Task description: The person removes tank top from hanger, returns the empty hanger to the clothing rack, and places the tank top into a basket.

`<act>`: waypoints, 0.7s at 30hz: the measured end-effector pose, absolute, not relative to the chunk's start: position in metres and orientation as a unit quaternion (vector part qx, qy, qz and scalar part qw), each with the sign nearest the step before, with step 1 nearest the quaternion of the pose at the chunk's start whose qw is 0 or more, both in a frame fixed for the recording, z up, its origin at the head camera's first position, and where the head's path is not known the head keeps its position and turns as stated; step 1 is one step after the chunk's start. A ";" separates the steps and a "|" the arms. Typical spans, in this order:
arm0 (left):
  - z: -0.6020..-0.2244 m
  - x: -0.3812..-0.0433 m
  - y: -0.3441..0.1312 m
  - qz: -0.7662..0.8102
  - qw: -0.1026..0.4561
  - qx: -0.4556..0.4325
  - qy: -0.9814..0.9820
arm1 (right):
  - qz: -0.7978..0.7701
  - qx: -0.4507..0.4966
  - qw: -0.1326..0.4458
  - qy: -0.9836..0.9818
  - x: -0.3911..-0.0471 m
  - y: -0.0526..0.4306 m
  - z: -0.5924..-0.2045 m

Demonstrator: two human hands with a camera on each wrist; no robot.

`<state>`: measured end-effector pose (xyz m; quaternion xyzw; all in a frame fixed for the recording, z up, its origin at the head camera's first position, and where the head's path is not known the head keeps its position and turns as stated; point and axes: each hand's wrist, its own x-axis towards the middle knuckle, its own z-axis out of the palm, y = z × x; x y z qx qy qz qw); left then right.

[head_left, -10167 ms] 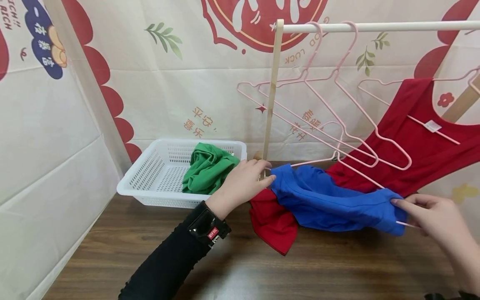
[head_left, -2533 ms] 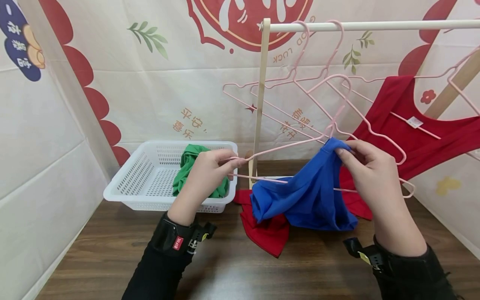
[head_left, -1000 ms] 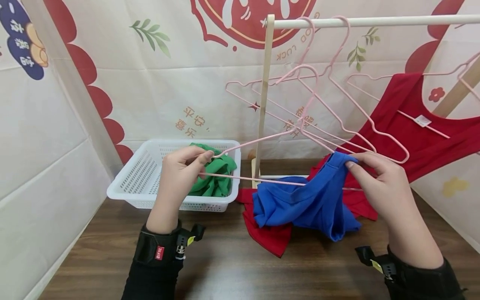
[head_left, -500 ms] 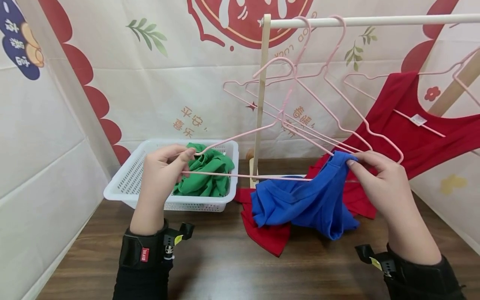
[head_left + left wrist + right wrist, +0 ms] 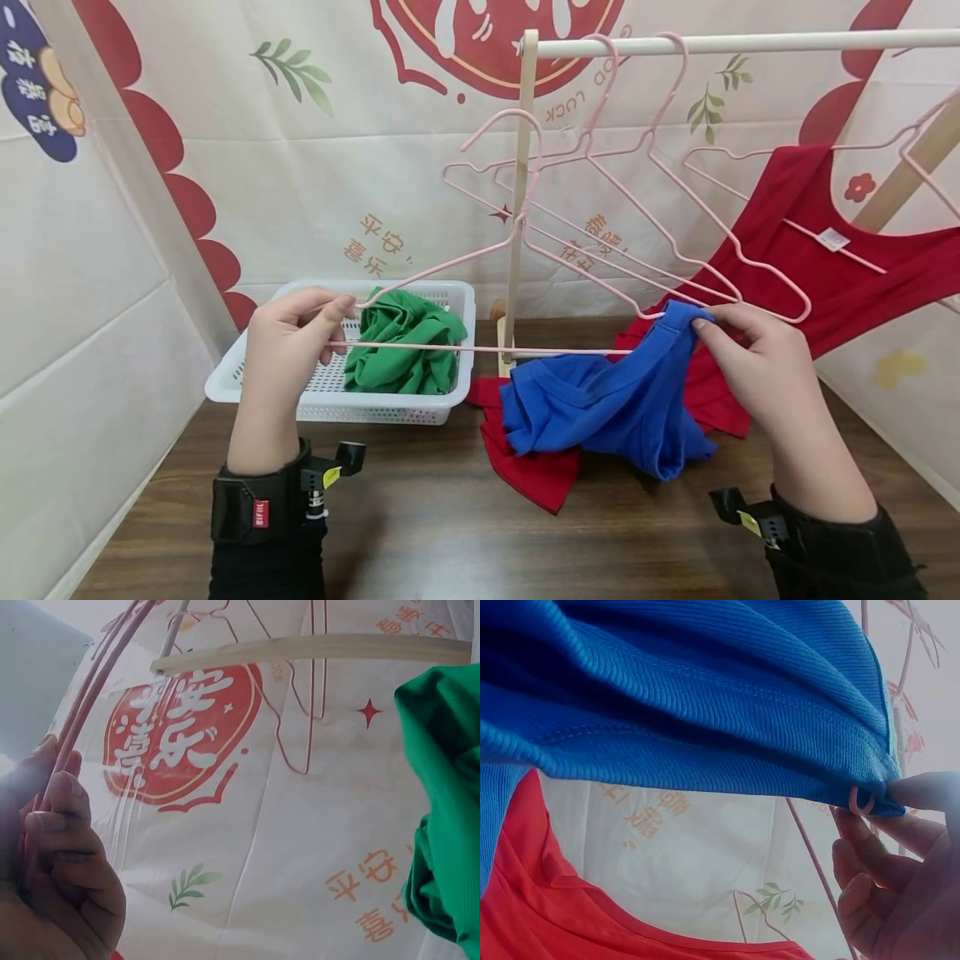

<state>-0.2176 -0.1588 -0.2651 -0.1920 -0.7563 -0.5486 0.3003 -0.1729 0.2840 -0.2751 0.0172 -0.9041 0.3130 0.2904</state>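
Observation:
In the head view my left hand (image 5: pixel 296 342) grips the left end of a pink clothes hanger (image 5: pixel 450 268), its hook standing free of the rail. The hanger's right end meets a blue ribbed garment (image 5: pixel 600 408), which hangs bunched above the wooden table. My right hand (image 5: pixel 757 358) pinches the garment's upper edge between thumb and fingers. In the right wrist view a small pink hanger loop (image 5: pixel 861 801) shows at the blue corner, right by my fingertips (image 5: pixel 853 825). The left wrist view shows my fingers curled round the hanger bars (image 5: pixel 90 697).
A white basket (image 5: pixel 225 385) holding a green garment (image 5: pixel 405 342) stands behind my left hand. Pink hangers hang from the white rail (image 5: pixel 750 42), with a wooden post (image 5: pixel 522 167) at its left. A red tank top (image 5: pixel 795 250) hangs at right; red cloth (image 5: pixel 534 467) lies under the blue garment.
Ten seconds ago the hanger lay inside the blue garment, with a hand at each side. Since then it has slid out leftward with my left hand, and my right hand has moved left.

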 end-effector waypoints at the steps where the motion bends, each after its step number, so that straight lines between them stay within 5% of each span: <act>1: -0.265 -0.217 -0.160 -0.546 0.301 -0.187 -0.759 | 0.311 0.017 0.284 -0.907 -0.173 0.284 -0.275; 21: -0.263 -0.217 -0.168 -0.509 0.327 -0.151 -0.782 | 0.225 -0.015 0.175 -0.958 -0.190 0.296 -0.282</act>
